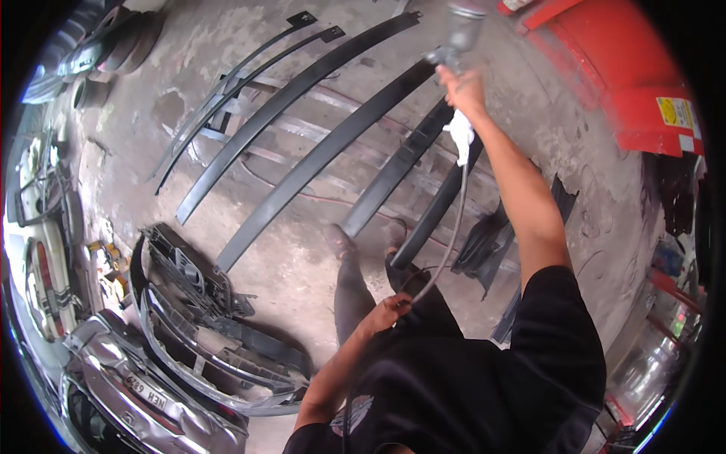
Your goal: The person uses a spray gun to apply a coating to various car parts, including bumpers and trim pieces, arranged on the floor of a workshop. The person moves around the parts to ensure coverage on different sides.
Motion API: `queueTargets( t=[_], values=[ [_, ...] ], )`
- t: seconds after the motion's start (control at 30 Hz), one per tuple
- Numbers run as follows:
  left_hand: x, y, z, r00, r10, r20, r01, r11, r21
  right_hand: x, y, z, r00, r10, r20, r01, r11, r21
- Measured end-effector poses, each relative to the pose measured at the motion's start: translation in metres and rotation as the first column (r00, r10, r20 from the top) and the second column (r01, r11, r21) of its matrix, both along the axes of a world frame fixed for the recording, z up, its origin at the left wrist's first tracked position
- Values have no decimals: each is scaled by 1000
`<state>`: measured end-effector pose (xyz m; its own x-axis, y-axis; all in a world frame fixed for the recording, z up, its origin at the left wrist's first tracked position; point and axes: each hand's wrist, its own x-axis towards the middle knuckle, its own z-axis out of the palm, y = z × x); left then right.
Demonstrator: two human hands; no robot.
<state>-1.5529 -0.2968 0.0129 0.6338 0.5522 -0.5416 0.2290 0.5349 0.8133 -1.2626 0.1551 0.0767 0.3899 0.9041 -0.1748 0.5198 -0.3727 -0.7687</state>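
A worker's right hand (pixel 463 89) grips a spray gun (pixel 445 56), fingers wrapped around its handle and blurred, beside the upper end of 1 of 4 broad dark strips (pixel 321 150) that appear to rest across metal rails (pixel 302 127) on a concrete floor (pixel 257 295). Whether the trigger is pulled cannot be told. The left hand (pixel 393 309), nearly closed, holds a bend of the hose (pixel 458 219) down by the thigh; the line climbs from there to a white cloth (pixel 460 136) bunched just below the right hand. The hose looks like the likeliest source of trouble: if the left fingers loosen, slack could sag onto the strip nearest it and mar the surface. The cloth could also swing against a strip should the wrist dip. The gun's cup (pixel 465 29) stands above the hand, and a sharp tilt might make it drip. Underfoot, 1 shoe (pixel 342 239) is just beside a strip's lower end, where a careless step could nudge the piece out of place. Stray spray, if any leaves the nozzle, could drift to the red panel (pixel 605 72) at the upper right.
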Motion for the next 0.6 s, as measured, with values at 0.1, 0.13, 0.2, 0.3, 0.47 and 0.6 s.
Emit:
queueTargets(
  t=[0.1,0.13,0.2,0.3,0.47,0.6],
  values=[
    [8,-7,-2,993,-121,14,122,991,-59,-6,-18,6,911,231,-343,-232,972,39],
    [15,1,4,993,-116,8,116,988,-97,-2,-17,11,874,289,-391,-297,954,41],
    [35,15,27,994,-106,-5,104,978,-183,17,0,5,902,277,-331,-276,960,52],
    [64,27,34,997,-34,62,44,984,-170,61,51,-8,977,151,-149,-155,988,-20],
    [104,50,44,968,152,200,-75,934,-349,123,119,-8,931,-119,345,88,991,104],
    [116,59,50,966,165,197,-82,924,-374,132,133,-11,864,-128,487,32,979,201]
  ],
)
